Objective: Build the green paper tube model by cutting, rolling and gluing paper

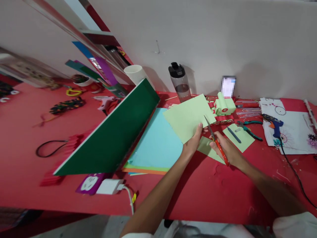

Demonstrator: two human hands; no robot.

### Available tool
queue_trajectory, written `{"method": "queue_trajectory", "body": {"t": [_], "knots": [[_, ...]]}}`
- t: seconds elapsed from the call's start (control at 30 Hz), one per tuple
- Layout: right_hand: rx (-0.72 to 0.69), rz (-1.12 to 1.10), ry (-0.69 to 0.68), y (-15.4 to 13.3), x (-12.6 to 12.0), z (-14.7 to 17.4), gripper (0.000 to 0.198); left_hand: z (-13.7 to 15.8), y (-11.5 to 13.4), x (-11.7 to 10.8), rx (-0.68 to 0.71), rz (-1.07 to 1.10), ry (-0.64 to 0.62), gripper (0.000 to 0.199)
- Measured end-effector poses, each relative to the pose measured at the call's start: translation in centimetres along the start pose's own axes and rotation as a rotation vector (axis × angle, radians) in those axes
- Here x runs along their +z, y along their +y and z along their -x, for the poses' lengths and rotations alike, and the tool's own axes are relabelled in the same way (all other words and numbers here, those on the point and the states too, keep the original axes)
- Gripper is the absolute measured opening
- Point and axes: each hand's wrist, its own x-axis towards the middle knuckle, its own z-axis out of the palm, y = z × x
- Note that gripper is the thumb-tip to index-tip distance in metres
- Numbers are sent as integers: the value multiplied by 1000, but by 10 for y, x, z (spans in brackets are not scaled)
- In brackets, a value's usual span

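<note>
A sheet of light green paper (187, 117) is pinched at its lower edge by my left hand (194, 140), thumb on top. Scissors with red handles (220, 149) are gripped in my right hand (226, 148), their blades pointing up and away, with the tips over the sheet's right part. I cannot tell whether the blades are cutting into it. Under my hands lies another light green piece of paper (206, 148). Just right of my right hand, a dark pen-like stick (234, 135) rests on a further green piece (245, 140).
A green board (116, 132) leans upright left of stacked coloured paper (158, 142). Behind are a water bottle (180, 82), a phone (228, 86) and a green paper model (224, 105). Pliers (250, 129) and a blue glue gun (276, 127) lie right; a white charger (110, 186) sits front left.
</note>
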Motion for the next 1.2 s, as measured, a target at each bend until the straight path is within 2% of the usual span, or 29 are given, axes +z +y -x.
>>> {"method": "queue_trajectory", "body": {"t": [0.17,0.8,1.2], "knots": [[11,26,25,2,1,0,26,-5,-6,3,-17,105,-41,56],[-14,66,51,4,1,0,20,-2,0,2,-33,35,-42,58],[3,88,63,1,0,0,21,-3,-7,5,-7,78,-54,60]]}}
